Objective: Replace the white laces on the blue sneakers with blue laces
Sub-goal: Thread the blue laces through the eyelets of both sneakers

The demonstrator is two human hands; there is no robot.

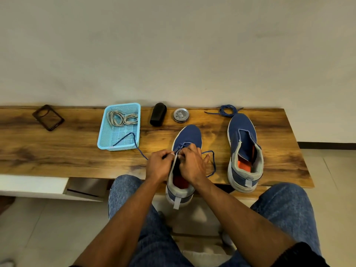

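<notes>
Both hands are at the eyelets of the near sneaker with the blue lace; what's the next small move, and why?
Probably pull the slack through: the blue lace loops loose right of the near blue sneaker, its other end trails into the light-blue plastic basket, while the left hand and right hand pinch at the eyelets.

There is a single view, from a wide-angle camera worn on the person's head. It looks forward and steeply down over the person's forearms and knees onto the wooden surface point(57, 151), which runs across the middle of the frame. The wall point(173, 45) behind fills the upper part, bowed by the lens, and the floor shows at the bottom. The left hand point(159, 165) and right hand point(193, 162) sit close to the camera, near the centre.
</notes>
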